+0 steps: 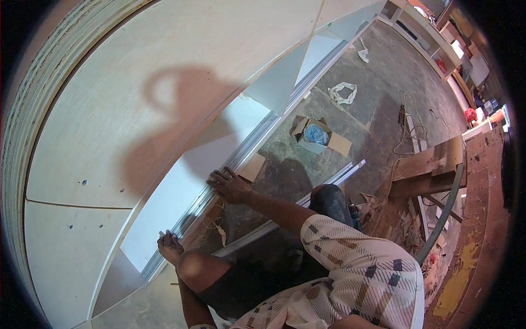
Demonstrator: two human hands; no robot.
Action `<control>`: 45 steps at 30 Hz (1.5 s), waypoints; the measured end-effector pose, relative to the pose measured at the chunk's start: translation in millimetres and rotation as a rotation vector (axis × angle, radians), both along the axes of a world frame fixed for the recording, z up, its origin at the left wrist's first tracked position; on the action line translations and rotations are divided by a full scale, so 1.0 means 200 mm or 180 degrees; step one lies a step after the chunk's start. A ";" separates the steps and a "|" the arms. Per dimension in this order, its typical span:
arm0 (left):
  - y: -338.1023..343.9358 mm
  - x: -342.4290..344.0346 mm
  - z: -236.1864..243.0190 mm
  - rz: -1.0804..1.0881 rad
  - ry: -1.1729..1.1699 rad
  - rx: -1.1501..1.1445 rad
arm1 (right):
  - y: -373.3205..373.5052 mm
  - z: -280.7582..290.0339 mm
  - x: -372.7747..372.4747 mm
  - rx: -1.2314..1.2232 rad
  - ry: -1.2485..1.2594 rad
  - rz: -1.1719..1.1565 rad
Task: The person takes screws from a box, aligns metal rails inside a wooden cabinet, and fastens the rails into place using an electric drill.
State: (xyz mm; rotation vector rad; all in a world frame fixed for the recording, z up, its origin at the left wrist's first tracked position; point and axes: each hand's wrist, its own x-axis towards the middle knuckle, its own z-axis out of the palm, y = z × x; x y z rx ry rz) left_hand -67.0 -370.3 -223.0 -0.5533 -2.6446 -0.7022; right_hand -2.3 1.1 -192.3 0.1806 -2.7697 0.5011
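Open cardboard box (pixel 319 135) and loose rail (pixel 307 198) clutter the floor (pixel 378 82).

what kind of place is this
Likely a carpentry or cabinet-fitting site: large plywood panels, a bare concrete floor with scrap timber, and both hands, left hand and right hand, on a metal track.

One head-worn fisheye view, peering steeply down from close above the crouched person; white cabinet (pixel 164 109) fills nine to twelve o'clock, concrete floor (pixel 378 82) bends toward two, rim probably distorted.
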 end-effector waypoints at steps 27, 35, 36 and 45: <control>0.58 -0.30 0.64 -0.0732 -0.1434 0.1112 | 0.94 0.60 1.90 -0.2001 0.0905 -0.4619; 1.65 0.17 0.77 -0.1854 -0.1358 0.0705 | 0.17 -0.17 2.67 -0.2713 -0.0537 -0.6270; 1.73 0.16 0.66 -0.1870 -0.1348 0.0665 | 0.06 -0.20 2.65 -0.2878 -0.0449 -0.6273; 2.89 0.59 0.41 -0.3031 -0.1086 -0.0257 | -0.11 -0.16 2.70 -0.3328 -0.0077 -0.6521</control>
